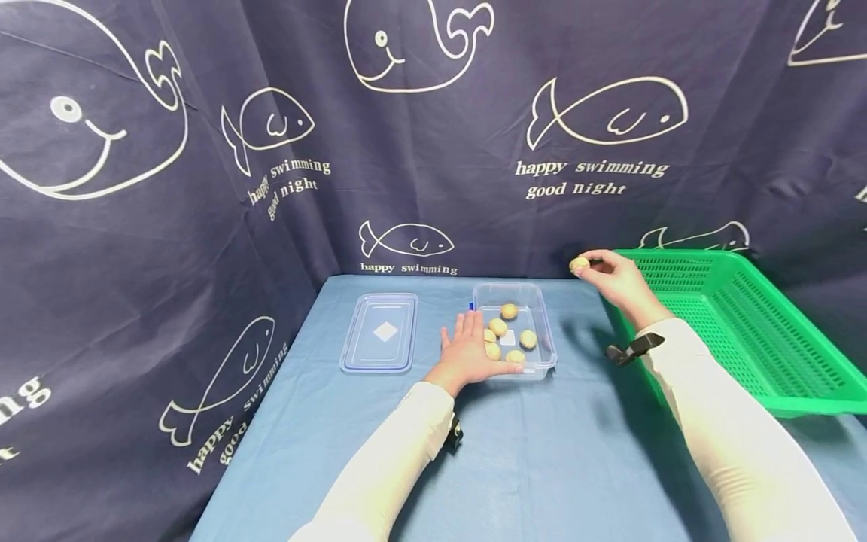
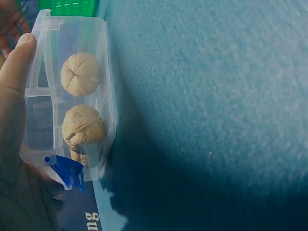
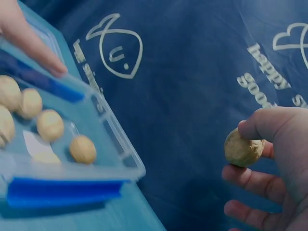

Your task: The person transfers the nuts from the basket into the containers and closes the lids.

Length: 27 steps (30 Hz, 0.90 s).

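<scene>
A clear plastic box (image 1: pixel 547 339) with several walnuts (image 1: pixel 527 339) inside stands on the blue cloth. Across its left side and front rim lies my left hand (image 1: pixel 466 355), fingers straight and spread, thumb (image 2: pixel 17 65) along the rim. My right hand (image 1: pixel 619 284) is raised in the air between the box and a green basket (image 1: pixel 765 406). Between thumb and fingers it pinches one walnut (image 3: pixel 240 147); the lower fingers are apart from it. A blue clip (image 2: pixel 69 171) shows at the box's side in the left wrist view.
A clear lid with a blue edge (image 1: pixel 379 354) lies flat to the left of the box. The large green basket takes up the table's right side. Dark fabric printed with fish and whales (image 1: pixel 460 188) hangs behind the table and on its left.
</scene>
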Motion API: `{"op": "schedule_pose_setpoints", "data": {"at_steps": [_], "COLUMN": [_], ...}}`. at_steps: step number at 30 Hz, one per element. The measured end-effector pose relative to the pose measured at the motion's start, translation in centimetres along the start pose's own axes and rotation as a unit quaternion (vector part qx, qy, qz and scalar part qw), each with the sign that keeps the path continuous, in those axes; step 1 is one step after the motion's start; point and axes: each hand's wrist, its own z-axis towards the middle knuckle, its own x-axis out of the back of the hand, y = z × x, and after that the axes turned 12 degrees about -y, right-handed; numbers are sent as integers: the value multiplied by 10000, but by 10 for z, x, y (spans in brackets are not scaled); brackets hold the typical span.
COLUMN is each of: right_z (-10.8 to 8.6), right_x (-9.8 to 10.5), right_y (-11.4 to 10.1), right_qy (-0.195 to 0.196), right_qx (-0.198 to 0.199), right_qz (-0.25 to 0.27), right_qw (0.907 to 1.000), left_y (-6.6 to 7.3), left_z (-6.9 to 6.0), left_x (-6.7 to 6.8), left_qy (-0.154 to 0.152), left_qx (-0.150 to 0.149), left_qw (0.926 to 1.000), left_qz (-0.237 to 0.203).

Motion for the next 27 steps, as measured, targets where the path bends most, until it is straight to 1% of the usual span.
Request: {"op": "schedule_pose_setpoints", "data": {"at_steps": [6,10,16,19,23,26,27], "right_z": [-2,-3,-6,-7,-10,-16,-18], "right_x": [-24,-38,-52,-57,-66,-74,-76], "right_y": [-8,-10,-13,-15,-15,-15,-16], "right_qy": [-19,-90,-228,-419,-715,-711,-660], "right_qx": [131,153,69,38,-60,-121,-105], "right_qz": [74,194,236,207,176,199,222], "right_qw": [9999,9997,9994,9989,9973,9972,9975], "left_y": [0,0,2,1,-1,-4,-5], "left_z": [-1,-1,1,1,1,1,1], "left_x": [0,0,-2,-2,0,-1,-1], "left_qy": [-6,26,62,36,-26,-77,-44], "left_qx": [-47,-23,-49,-75,-70,-52,-73], "left_qw": [9999,9999,9999,9998,9994,9985,9979], "left_qz": [-137,-111,-110,-161,-347,-545,-638]}}
